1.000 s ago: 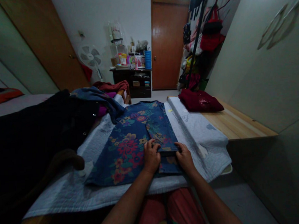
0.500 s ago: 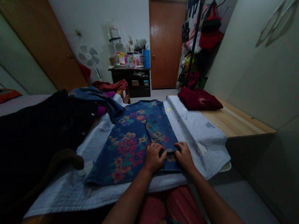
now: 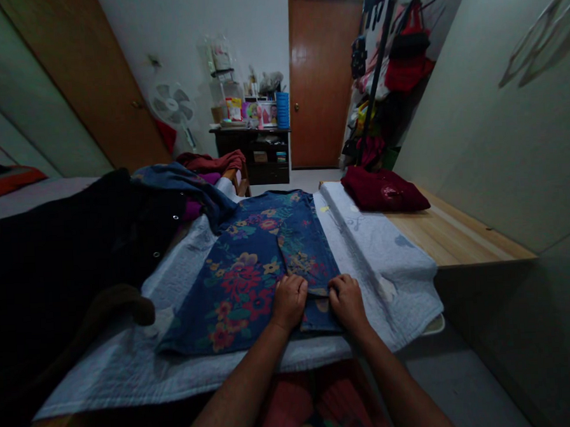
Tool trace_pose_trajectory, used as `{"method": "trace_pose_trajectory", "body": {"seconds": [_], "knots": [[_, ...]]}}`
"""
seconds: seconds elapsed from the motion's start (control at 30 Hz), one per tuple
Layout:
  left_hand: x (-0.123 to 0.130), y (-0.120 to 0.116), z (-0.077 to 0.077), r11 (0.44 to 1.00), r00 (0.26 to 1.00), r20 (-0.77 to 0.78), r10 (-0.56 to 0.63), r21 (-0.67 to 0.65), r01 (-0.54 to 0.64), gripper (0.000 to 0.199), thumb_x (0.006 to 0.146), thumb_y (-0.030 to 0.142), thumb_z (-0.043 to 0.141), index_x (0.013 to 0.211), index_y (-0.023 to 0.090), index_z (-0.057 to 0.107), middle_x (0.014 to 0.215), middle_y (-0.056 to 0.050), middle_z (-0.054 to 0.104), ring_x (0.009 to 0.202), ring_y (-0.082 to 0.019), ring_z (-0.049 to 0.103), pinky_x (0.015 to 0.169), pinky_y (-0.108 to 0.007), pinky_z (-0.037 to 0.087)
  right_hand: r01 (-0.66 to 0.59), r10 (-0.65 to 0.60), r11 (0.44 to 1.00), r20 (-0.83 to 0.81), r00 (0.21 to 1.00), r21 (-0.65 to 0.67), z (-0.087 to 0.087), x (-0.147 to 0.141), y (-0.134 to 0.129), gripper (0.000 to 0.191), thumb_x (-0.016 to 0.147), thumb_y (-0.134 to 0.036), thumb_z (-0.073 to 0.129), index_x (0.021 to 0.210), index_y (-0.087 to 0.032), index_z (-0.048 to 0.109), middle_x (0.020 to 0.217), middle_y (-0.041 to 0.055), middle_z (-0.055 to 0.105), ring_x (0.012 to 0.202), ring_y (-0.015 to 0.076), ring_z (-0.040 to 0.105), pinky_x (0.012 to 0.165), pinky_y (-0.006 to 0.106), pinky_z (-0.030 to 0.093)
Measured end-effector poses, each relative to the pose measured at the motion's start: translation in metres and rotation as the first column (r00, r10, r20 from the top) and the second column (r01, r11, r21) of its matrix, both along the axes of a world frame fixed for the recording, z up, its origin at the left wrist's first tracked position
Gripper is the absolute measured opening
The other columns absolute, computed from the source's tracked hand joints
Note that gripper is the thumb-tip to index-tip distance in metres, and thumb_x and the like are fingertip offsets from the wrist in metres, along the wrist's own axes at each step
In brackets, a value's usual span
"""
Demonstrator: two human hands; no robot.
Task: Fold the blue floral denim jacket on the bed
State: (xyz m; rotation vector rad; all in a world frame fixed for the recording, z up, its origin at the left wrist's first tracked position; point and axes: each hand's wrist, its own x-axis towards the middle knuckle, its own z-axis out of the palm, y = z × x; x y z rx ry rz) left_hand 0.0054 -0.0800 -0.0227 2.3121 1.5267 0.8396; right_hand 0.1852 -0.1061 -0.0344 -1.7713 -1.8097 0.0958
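A blue denim-like garment (image 3: 242,267) printed with colourful flowers lies spread on a pale quilted cover (image 3: 387,253). A narrow section, which looks like a sleeve, is folded along its right side. My left hand (image 3: 290,299) has its fingers curled on the left edge of that section, near its lower end. At the section's right edge, my right hand (image 3: 347,299) grips the cloth with bent fingers. Between the two hands runs a fold across the fabric. The fingertips of both hands are partly hidden.
Dark clothing (image 3: 67,250) is heaped at the left, with a blue denim piece (image 3: 183,184) behind it. A folded dark red garment (image 3: 384,189) lies at the right, on a wooden board (image 3: 467,229). Farther back stand a fan (image 3: 171,105) and a dark cabinet (image 3: 251,155).
Both hands have shifted slightly left, with fingers now curled more closely over the cloth edges. The thumbs no longer show between the hands. The view has tilted a little.
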Motion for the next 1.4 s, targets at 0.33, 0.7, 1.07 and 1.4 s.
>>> {"method": "trace_pose_trajectory", "body": {"seconds": [0.33, 0.7, 1.07, 1.4], "knots": [[0.0016, 0.0013, 0.0022, 1.0, 0.993, 0.119, 0.007, -0.016, -0.005, 0.018, 0.095, 0.025, 0.045, 0.088, 0.022, 0.061, 0.096, -0.004, 0.064, 0.096, -0.019, 0.058, 0.086, -0.032, 0.041, 0.006, -0.005, 1.0, -0.043, 0.999, 0.021, -0.0041, 0.0026, 0.0008, 0.018, 0.083, -0.013, 0.052, 0.088, -0.019, 0.068, 0.093, 0.0071, 0.061, 0.092, 0.0214, 0.052, 0.085, 0.032, 0.038], [0.0007, 0.0024, 0.0, 1.0, 0.993, 0.116, -0.004, -0.022, 0.007, 0.016, 0.091, 0.021, 0.048, 0.084, 0.021, 0.062, 0.094, -0.004, 0.063, 0.094, -0.019, 0.058, 0.085, -0.033, 0.042, 0.0, 0.001, 1.0, -0.063, 0.998, 0.018, -0.0026, 0.0029, 0.0004, 0.019, 0.084, -0.013, 0.051, 0.087, -0.019, 0.069, 0.093, 0.0071, 0.061, 0.092, 0.0213, 0.052, 0.087, 0.033, 0.038], [0.0003, 0.0033, 0.0037, 0.998, 0.987, 0.16, 0.005, -0.066, 0.006, 0.021, 0.094, 0.026, 0.045, 0.083, 0.021, 0.062, 0.094, -0.004, 0.063, 0.096, -0.019, 0.058, 0.086, -0.033, 0.042, -0.007, 0.008, 1.0, -0.096, 0.995, 0.011, -0.0002, 0.0025, -0.0003, 0.02, 0.084, -0.013, 0.049, 0.087, -0.019, 0.068, 0.093, 0.0073, 0.06, 0.093, 0.0218, 0.051, 0.087, 0.034, 0.039], [0.0002, 0.0051, 0.002, 0.997, 0.979, 0.204, 0.012, -0.077, 0.004, 0.033, 0.099, 0.03, 0.035, 0.079, 0.021, 0.06, 0.09, -0.004, 0.064, 0.092, -0.019, 0.058, 0.082, -0.031, 0.043, -0.028, 0.028, 1.0, -0.102, 0.994, 0.008, 0.0019, 0.0021, -0.0014, 0.021, 0.083, -0.012, 0.049, 0.088, -0.018, 0.067, 0.094, 0.0078, 0.06, 0.094, 0.0221, 0.051, 0.088, 0.035, 0.039]]}}
